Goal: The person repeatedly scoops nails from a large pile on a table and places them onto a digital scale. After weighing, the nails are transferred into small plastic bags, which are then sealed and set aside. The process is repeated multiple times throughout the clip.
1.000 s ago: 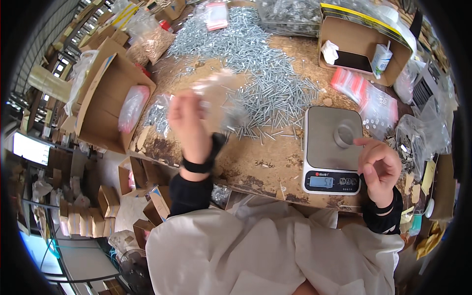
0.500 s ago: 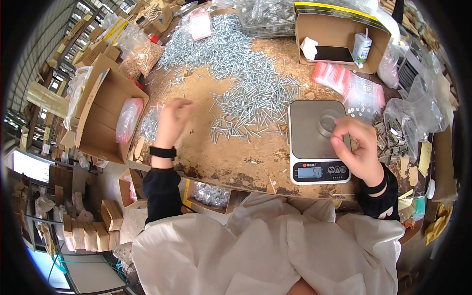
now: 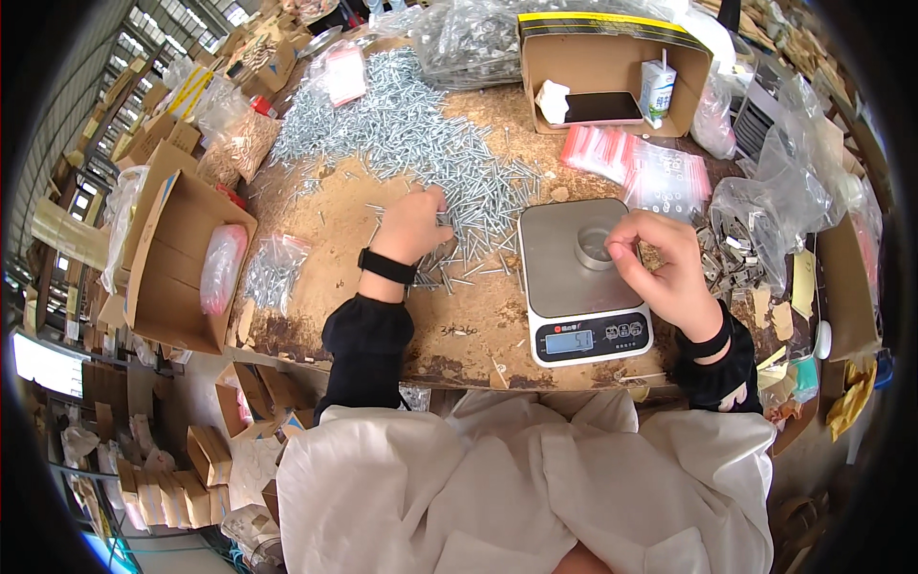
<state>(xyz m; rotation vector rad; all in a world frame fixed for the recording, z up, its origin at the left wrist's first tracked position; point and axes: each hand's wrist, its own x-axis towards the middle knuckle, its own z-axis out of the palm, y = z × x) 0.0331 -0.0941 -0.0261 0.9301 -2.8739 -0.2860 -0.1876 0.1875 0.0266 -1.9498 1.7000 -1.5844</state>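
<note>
My left hand [image 3: 411, 228] reaches to the near edge of a pile of silver screws [image 3: 483, 177], its thumb and forefinger apart over the loose ones; the other fingers are partly hidden. On the right, my right hand [image 3: 665, 266] has thumb and forefinger pinched at the rim of a small round clear cup [image 3: 588, 251]. That cup rests on the metal plate of a white digital kitchen scale [image 3: 559, 287], whose display is lit. Whatever lies inside the cup is too small to make out.
Left of the screws lies a plastic bag of screws [image 3: 277, 268] beside an open cardboard box [image 3: 177, 287]. Behind the scale are red-edged zip bags [image 3: 598, 150] and a box [image 3: 612, 53] holding a phone [image 3: 602, 108] and drink carton [image 3: 657, 91]. Metal brackets [image 3: 732, 258] lie right.
My left hand has moved right, from beside the bagged screws to the pile's edge. My right hand stays at the cup. The whole view has shifted slightly.
</note>
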